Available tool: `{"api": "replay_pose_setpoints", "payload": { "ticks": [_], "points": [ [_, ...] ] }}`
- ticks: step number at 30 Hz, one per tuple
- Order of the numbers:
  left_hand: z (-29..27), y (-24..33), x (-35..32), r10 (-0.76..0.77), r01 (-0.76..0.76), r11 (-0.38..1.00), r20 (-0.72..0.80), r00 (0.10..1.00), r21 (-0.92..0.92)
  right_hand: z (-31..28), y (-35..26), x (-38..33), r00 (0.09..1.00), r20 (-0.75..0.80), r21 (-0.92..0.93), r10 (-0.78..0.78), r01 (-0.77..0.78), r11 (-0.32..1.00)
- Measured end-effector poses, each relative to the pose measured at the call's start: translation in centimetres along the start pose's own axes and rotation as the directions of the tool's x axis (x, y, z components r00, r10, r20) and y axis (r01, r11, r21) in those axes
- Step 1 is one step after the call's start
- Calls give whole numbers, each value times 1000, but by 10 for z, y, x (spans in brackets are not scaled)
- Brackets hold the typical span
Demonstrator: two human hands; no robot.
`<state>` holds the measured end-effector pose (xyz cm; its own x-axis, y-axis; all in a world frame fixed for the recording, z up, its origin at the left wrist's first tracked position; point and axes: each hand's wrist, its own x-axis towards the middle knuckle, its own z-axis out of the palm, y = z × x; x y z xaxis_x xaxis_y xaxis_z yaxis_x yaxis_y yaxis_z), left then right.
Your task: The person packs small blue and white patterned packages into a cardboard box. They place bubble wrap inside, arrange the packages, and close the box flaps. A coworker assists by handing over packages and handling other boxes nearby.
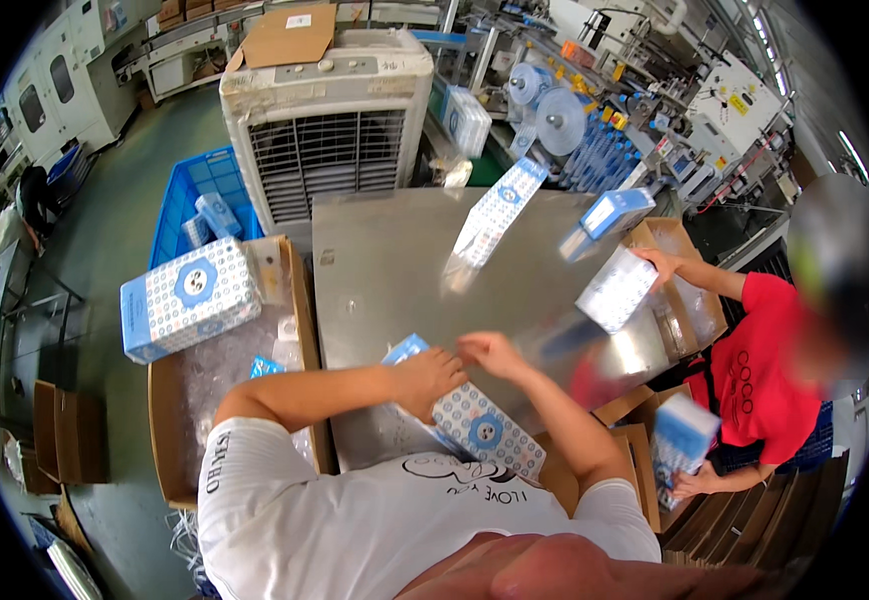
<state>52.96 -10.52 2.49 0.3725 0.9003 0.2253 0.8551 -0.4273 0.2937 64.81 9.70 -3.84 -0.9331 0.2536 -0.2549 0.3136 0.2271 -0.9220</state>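
Observation:
A blue-and-white patterned pack (485, 430) lies tilted at the near edge of the metal table (385, 270), close to my chest. My left hand (430, 383) is closed over the pack's far end, its fingers wrapped on the top edge. Just to the right, my right hand (495, 356) is raised above the table with curled fingers; whether anything small is in them is hidden. Another pack (500, 215) stands farther back on the table, and a further pack (617, 211) lies at the back right.
At left, a large pack (193, 298) rests on an open carton (305, 370) holding clear plastic. A blue crate (170, 205) and an air cooler (330, 150) stand behind. A co-worker in a red shirt (775, 360) holds packs at right, beside cartons (690, 270). Machinery (595, 120) fills the back.

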Motion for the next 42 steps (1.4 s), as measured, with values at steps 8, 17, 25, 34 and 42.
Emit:
{"api": "replay_pose_setpoints", "payload": {
  "ticks": [8, 17, 25, 34, 42],
  "points": [
    [-1, 9, -17, -114, 107, 987, -47, 992, -118, -106, -116, 180, 754, -656, -576, -43, -462, 674],
    [-71, -72, -76, -403, 348, 903, -214, 890, -251, -158, -33, 168, 785, -618, -514, 42, -444, 734],
    [-57, -121, -65, -734, -383, -282, -59, 677, -880, -116, -77, 180, 598, -787, -417, 152, -697, 583],
    [-83, -96, -5, -714, -593, -531, -57, 698, -605, -74, -31, -34, 825, -562, -636, 56, -474, 609],
    [-52, -22, 85, -515, -311, -502, -10, 857, -807, -94, 0, -84, 781, -625, -431, 9, -355, 830]
  ]
}}
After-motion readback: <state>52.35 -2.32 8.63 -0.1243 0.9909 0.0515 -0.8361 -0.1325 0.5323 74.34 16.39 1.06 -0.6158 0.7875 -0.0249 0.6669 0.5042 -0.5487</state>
